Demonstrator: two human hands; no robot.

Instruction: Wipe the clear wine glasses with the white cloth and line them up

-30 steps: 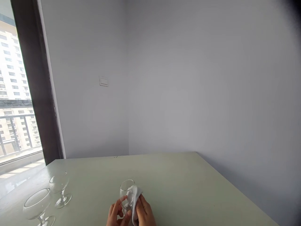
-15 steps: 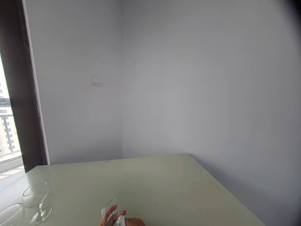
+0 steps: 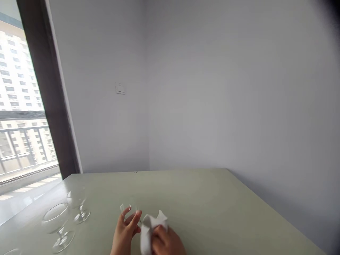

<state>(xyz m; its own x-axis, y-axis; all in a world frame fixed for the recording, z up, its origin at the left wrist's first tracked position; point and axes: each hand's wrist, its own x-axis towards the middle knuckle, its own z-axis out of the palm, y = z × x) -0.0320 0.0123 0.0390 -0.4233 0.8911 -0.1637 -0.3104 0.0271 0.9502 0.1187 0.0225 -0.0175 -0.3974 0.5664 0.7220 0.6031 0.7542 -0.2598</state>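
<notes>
Your left hand (image 3: 124, 232) grips a clear glass (image 3: 129, 212) low over the worktop (image 3: 212, 212); your right hand (image 3: 167, 242) pinches a white cloth (image 3: 151, 226) beside it. Support the bowl, not the stem; wipe lightly. Keep clear of two stemmed glasses (image 3: 60, 225) standing left.

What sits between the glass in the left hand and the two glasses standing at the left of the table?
Nothing visible. The left hand holds the glass, with the white cloth in the right hand beside it. Only bare table lies between it and the two standing glasses.
</notes>
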